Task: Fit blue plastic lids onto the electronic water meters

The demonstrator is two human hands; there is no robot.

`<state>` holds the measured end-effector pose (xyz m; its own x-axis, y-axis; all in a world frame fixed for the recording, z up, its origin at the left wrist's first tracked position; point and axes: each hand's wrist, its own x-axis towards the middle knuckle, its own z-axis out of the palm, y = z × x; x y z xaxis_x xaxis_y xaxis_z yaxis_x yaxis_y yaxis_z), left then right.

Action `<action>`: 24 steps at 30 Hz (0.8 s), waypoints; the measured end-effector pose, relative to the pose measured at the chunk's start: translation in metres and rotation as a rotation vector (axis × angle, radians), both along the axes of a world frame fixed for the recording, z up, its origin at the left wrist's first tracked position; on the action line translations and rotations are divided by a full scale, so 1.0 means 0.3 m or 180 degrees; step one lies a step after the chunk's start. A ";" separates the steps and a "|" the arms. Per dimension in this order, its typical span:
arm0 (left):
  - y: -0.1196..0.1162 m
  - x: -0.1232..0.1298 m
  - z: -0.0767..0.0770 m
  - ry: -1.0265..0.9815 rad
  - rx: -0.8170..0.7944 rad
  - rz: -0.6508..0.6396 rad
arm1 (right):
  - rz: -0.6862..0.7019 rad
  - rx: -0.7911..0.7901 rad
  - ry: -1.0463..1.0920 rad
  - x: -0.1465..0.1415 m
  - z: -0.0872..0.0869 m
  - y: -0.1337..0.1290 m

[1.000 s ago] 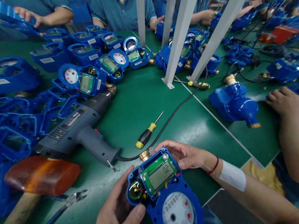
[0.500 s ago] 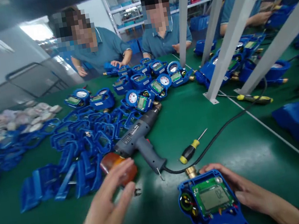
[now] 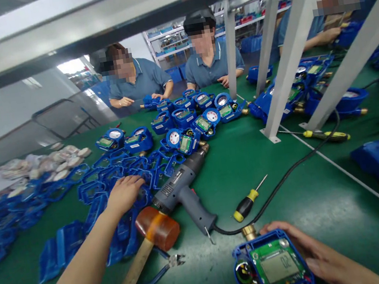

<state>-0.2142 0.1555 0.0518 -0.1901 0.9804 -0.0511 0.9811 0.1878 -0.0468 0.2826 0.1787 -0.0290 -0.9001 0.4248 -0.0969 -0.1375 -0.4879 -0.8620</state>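
Observation:
My right hand (image 3: 315,251) grips the right side of a blue water meter (image 3: 279,264) near the front edge of the view. The meter's casing is open, showing a green circuit board, a small display and a brass fitting at its top. My left hand (image 3: 125,193) reaches over a pile of blue plastic frames (image 3: 92,188), its fingers stretched onto them; the fingertips are partly hidden. Just in front of that hand lies a mallet (image 3: 158,228) with an amber head and wooden handle. Beside the mallet's handle are cutting pliers (image 3: 174,261).
A grey heat gun (image 3: 186,190) lies mid-table, its black cable running right. A screwdriver (image 3: 250,198) lies near the cable, another screwdriver (image 3: 327,135) by the metal posts (image 3: 281,50). Several meters (image 3: 184,119) stand farther back. Co-workers (image 3: 212,57) sit across the table.
My left hand has moved forward and left, from above the mallet to the blue frames, uncovering the mallet and pliers. My right hand still holds the meter. The camera view has tilted upward.

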 end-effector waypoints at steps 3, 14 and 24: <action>0.000 -0.012 0.034 0.0038 0.0120 0.0134 | -0.0029 -0.0069 0.0200 -0.007 0.000 -0.003; -0.080 0.320 0.200 -0.1563 0.1225 0.0940 | -0.0110 0.0573 -0.0038 -0.021 0.051 0.036; -0.110 0.688 0.189 -0.2957 0.0766 0.0565 | -0.1066 0.2499 -0.1163 -0.096 0.240 0.128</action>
<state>-0.0077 0.1224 0.1086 -0.3211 0.9453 -0.0574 0.5645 0.2397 0.7899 0.2538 0.2171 0.0431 -0.6889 0.7209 0.0752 0.1793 0.2700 -0.9460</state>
